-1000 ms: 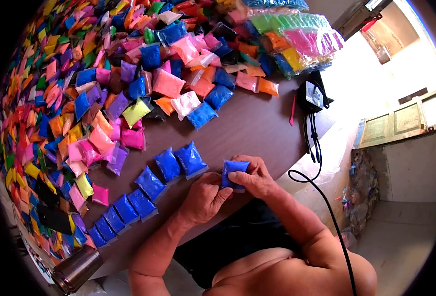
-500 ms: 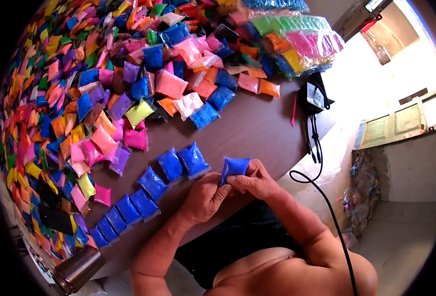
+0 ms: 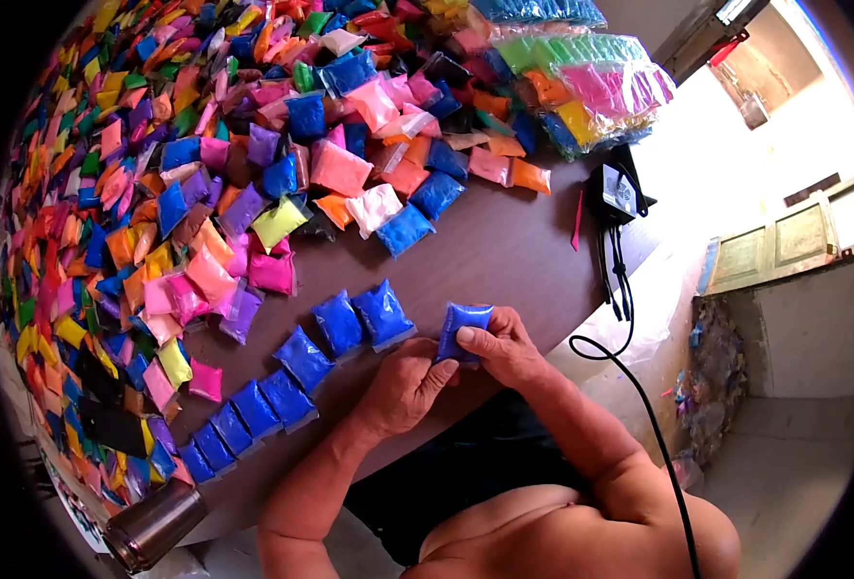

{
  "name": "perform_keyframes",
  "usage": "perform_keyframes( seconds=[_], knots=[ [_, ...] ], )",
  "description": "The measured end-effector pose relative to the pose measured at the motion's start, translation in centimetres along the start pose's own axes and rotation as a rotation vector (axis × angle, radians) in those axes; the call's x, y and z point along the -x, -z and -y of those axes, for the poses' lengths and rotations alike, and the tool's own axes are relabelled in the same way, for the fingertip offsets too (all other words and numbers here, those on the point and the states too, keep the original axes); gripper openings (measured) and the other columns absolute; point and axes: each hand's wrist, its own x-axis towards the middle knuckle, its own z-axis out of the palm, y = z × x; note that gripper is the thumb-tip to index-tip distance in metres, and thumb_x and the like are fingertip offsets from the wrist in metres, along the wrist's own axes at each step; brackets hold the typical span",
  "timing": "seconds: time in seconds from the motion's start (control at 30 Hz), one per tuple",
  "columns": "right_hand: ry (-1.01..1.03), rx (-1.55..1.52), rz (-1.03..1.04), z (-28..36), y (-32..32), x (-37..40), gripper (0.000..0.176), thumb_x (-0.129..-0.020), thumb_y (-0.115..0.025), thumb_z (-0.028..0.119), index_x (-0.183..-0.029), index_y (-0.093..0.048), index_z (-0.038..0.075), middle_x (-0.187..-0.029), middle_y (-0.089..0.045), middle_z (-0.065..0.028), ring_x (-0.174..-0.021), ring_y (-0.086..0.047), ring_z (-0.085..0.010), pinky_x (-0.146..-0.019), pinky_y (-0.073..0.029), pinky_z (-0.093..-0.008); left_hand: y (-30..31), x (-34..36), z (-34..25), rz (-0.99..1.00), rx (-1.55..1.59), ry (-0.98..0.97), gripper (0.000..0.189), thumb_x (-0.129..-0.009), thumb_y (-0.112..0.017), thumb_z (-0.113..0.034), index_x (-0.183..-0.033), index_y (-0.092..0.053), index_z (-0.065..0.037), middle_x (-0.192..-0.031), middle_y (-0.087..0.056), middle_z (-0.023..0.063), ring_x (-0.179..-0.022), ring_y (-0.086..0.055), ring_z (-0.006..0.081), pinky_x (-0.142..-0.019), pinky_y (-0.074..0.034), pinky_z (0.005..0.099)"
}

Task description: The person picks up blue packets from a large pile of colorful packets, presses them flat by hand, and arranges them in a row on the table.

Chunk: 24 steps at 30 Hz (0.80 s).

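A small clear packet with blue filling (image 3: 462, 326) is held up over the table's near edge. My right hand (image 3: 506, 349) grips it from the right, thumb pressed on its front face. At the packet's lower left corner, my left hand (image 3: 407, 384) is closed with its fingers curled; the fingertips are partly hidden. Just left of my hands, a blue packet (image 3: 384, 314) lies beside another blue packet (image 3: 338, 323). From there a slanting row of several more blue packets (image 3: 292, 396) runs down to the left.
A large heap of multicoloured packets (image 3: 214, 275) covers the left and far table (image 3: 514, 251). Bundled packets (image 3: 601, 82) lie at the far right. A black box (image 3: 616, 193) with cables and a red strip (image 3: 578, 220) sit rightward. A metal tumbler (image 3: 156, 526) lies lower left.
The held packet has turned to face the camera more, and my right thumb has shifted up onto its front. My left hand stays close to it. The view has shifted very slightly.
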Motion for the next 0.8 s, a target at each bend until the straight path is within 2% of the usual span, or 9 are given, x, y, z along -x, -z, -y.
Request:
perform_keyframes(
  seconds=[0.03,0.1,0.3,0.43,0.5,0.7,0.77,0.8],
  knots=[
    [0.0,0.001,0.001,0.0,-0.1,0.0,0.023,-0.092,-0.065,0.025,-0.095,-0.064,0.001,-0.083,-0.065,-0.0011,-0.072,-0.06,-0.0078,-0.058,-0.048,-0.0225,-0.1,0.0,0.4,-0.001,0.005,-0.001,0.025,-0.098,-0.05,-0.022,-0.089,-0.062,-0.002,-0.079,-0.062,0.0128,-0.075,-0.06,0.0296,-0.068,-0.047,0.0386],
    [0.025,-0.247,-0.087,-0.2,-0.4,-0.2,0.024,-0.091,-0.065,0.025,-0.097,-0.062,0.002,-0.083,-0.064,-0.0019,-0.074,-0.06,-0.0086,-0.061,-0.049,-0.0227,-0.1,0.1,0.8,-0.002,0.011,-0.002,0.025,-0.098,-0.051,-0.023,-0.088,-0.061,-0.002,-0.078,-0.061,0.0127,-0.075,-0.06,0.0299,-0.068,-0.047,0.039],
    [0.015,-0.092,-0.077,-0.6,0.0,-0.3,0.023,-0.09,-0.064,0.022,-0.101,-0.06,0.001,-0.087,-0.063,-0.0034,-0.073,-0.06,-0.0101,-0.068,-0.051,-0.0242,0.0,0.1,0.4,0.027,-0.081,-0.043,0.026,-0.096,-0.053,-0.022,-0.081,-0.06,-0.002,-0.077,-0.061,0.0124,-0.075,-0.059,0.0321,-0.068,-0.047,0.0408],
    [0.049,-0.163,-0.066,-0.5,-0.2,-0.5,0.023,-0.088,-0.064,0.019,-0.101,-0.06,0.001,-0.087,-0.063,-0.0034,-0.073,-0.06,-0.0102,-0.068,-0.051,-0.024,-0.3,0.0,0.6,0.017,-0.089,-0.06,0.024,-0.096,-0.054,-0.021,-0.082,-0.06,-0.003,-0.076,-0.061,0.0128,-0.074,-0.058,0.0326,-0.069,-0.047,0.0413],
    [0.014,-0.268,-0.133,0.2,-0.8,-0.6,0.022,-0.087,-0.067,0.017,-0.1,-0.061,0.0,-0.085,-0.063,-0.0032,-0.073,-0.06,-0.01,-0.067,-0.051,-0.0238,-0.3,0.0,0.6,0.01,-0.099,-0.062,0.023,-0.096,-0.054,-0.021,-0.082,-0.06,-0.003,-0.075,-0.06,0.0128,-0.074,-0.058,0.0324,-0.069,-0.047,0.0415],
    [-0.018,-0.161,-0.162,-0.8,0.1,-0.7,0.021,-0.085,-0.068,0.015,-0.099,-0.062,0.0,-0.086,-0.062,-0.0031,-0.075,-0.06,-0.0097,-0.068,-0.05,-0.0245,-0.2,0.1,0.2,0.041,-0.071,0.014,0.022,-0.095,-0.053,-0.02,-0.084,-0.06,-0.003,-0.076,-0.06,0.0126,-0.075,-0.058,0.0323,-0.07,-0.046,0.0422],
    [0.013,-0.148,-0.152,-1.3,0.3,-0.7,0.022,-0.086,-0.068,0.016,-0.099,-0.062,0.0,-0.086,-0.062,-0.0029,-0.076,-0.059,-0.0096,-0.068,-0.05,-0.0247,-0.1,-0.1,0.2,0.04,-0.153,-0.105,0.022,-0.096,-0.053,-0.021,-0.085,-0.06,-0.002,-0.077,-0.061,0.0127,-0.077,-0.058,0.0327,-0.071,-0.046,0.0426],
    [0.044,-0.133,-0.14,-1.4,0.3,-0.6,0.022,-0.087,-0.068,0.017,-0.099,-0.063,0.0,-0.086,-0.062,-0.0027,-0.076,-0.059,-0.0094,-0.069,-0.05,-0.0248,-0.1,-0.1,0.3,0.041,-0.153,-0.104,0.022,-0.096,-0.053,-0.021,-0.085,-0.06,-0.002,-0.077,-0.061,0.0127,-0.077,-0.058,0.0327,-0.071,-0.046,0.0426]
  ],
)
